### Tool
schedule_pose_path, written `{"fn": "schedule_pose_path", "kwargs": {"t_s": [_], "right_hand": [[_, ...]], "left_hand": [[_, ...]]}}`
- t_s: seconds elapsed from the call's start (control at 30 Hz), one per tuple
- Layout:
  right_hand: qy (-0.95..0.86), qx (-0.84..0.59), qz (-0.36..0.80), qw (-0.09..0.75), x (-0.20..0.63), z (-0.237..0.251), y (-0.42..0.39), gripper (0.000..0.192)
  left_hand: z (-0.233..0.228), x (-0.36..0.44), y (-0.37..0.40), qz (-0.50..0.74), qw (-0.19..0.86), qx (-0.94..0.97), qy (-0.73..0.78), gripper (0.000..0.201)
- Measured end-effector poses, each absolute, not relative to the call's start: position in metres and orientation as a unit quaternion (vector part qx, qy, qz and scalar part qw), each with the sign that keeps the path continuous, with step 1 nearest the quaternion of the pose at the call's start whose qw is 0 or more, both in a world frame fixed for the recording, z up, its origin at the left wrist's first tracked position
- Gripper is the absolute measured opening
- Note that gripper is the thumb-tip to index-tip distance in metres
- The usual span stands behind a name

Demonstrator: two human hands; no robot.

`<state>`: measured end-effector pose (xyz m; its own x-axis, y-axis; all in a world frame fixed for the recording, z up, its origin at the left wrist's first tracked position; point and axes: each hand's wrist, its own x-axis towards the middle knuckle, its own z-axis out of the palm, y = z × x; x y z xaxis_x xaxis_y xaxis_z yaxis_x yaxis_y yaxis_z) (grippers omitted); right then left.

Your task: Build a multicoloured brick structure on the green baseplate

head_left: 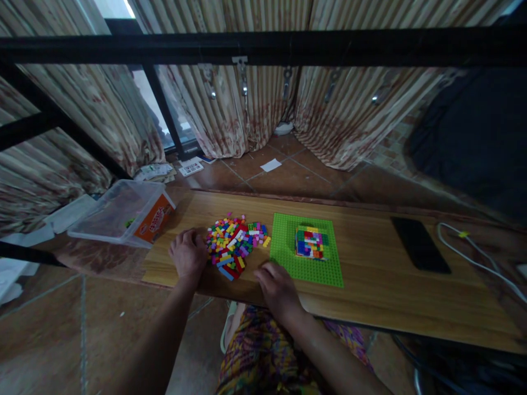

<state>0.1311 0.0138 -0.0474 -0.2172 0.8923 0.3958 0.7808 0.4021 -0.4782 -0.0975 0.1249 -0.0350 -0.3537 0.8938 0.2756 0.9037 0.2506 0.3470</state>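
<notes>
Both hands are down on the wooden surface [370, 258] either side of a loose brick pile [234, 244]. The left hand [188, 253] sits knuckles-up, touching the pile's left edge, fingers curled; can't tell if there's a brick tucked under them. The right hand [278, 285] rests near the front edge, just beside the green baseplate [288, 249], also loosely curled, nothing visibly in it.

The half-built block [312, 242] stands on the baseplate, a bit right of the pile.

Biggest risk I'd say: the pile is close to the front edge, so a careless sweep from either hand could send bricks onto the floor (good luck finding them on those tiles). A bump from the right hand could also shove the baseplate. The tipped plastic tub [123, 214] hangs off the left end and looks easy to knock down too.
</notes>
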Motion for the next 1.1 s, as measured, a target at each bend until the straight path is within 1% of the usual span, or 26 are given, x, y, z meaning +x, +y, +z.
{"fn": "schedule_pose_path", "kwargs": {"t_s": [0.23, 0.37, 0.5, 0.6, 0.8, 0.93, 1.1], "right_hand": [[-0.784, -0.527, 0.160, 0.286, 0.141, -0.038, 0.011, 0.027], [-0.780, -0.524, 0.184, 0.289, 0.141, -0.038, 0.014, 0.027], [-0.781, -0.519, 0.170, 0.301, 0.139, -0.036, 0.012, 0.023], [-0.770, -0.520, 0.159, 0.333, 0.147, -0.030, 0.007, 0.024], [-0.681, -0.593, 0.113, 0.414, 0.204, -0.020, -0.002, 0.020], [-0.665, -0.618, 0.075, 0.412, 0.238, -0.016, 0.007, 0.020], [-0.683, -0.611, 0.057, 0.397, 0.243, -0.013, 0.021, 0.021]], "left_hand": [[-0.037, -0.099, 0.125, -0.221, 0.023, -0.579, -0.785, 0.033], [-0.037, -0.100, 0.125, -0.225, 0.027, -0.579, -0.783, 0.034], [-0.035, -0.099, 0.124, -0.221, 0.021, -0.578, -0.785, 0.034], [-0.034, -0.098, 0.124, -0.219, 0.020, -0.577, -0.787, 0.035], [-0.032, -0.097, 0.124, -0.218, 0.010, -0.576, -0.788, 0.034], [-0.031, -0.096, 0.124, -0.221, 0.005, -0.573, -0.789, 0.034], [-0.031, -0.096, 0.123, -0.226, 0.006, -0.576, -0.786, 0.035]]}}
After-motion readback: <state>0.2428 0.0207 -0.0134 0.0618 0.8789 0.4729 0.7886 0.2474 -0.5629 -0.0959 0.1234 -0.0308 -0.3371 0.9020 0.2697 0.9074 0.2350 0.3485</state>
